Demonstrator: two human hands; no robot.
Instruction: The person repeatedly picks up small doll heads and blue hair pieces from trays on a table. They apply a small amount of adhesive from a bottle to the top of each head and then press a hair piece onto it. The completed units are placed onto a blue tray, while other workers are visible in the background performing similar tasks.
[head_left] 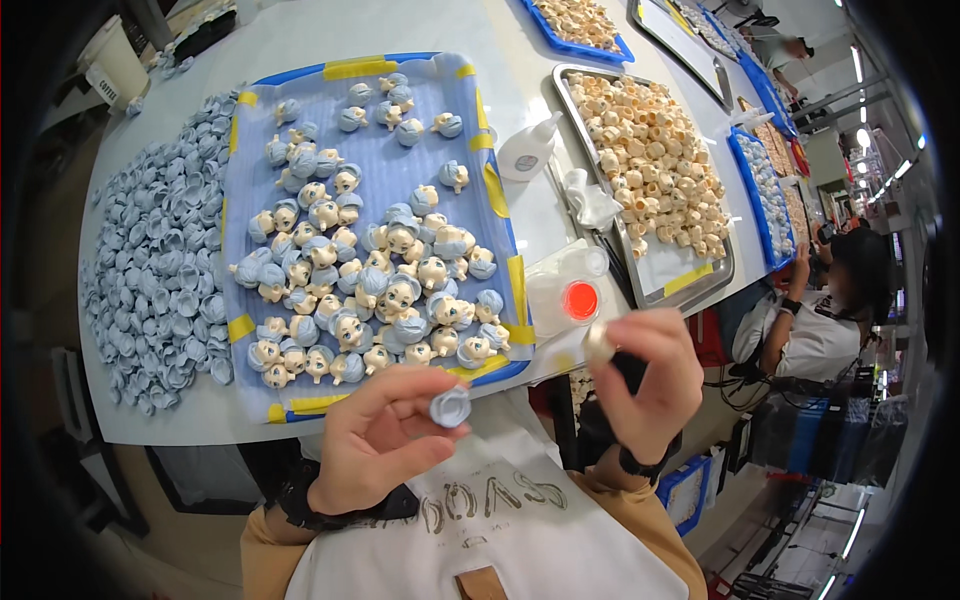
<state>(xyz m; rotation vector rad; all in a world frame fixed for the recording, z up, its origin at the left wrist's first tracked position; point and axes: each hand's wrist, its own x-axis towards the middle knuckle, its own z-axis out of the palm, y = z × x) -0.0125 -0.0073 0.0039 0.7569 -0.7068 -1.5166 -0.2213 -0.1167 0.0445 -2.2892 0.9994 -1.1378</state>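
Note:
My left hand (378, 435) pinches a small light-blue cup-shaped doll hair piece (450, 407) in front of my apron, its hollow side partly showing. Raised to the right, my right hand (652, 385) grips a small cream doll face piece (599, 343) between thumb and fingers; it is somewhat blurred. The two pieces are apart. Just beyond my hands lies a blue tray (330, 110) lined with blue sheeting and taped in yellow. Many doll heads (400, 293) with blue hair and painted faces lie in it.
Loose blue hair pieces (165, 270) are heaped left of the tray. A metal tray (720, 285) of cream face pieces stands right, with a white squeeze bottle (530, 148), crumpled tissue (590, 200) and red-orange round container (580, 300) nearby. Another person (820, 320) sits at far right.

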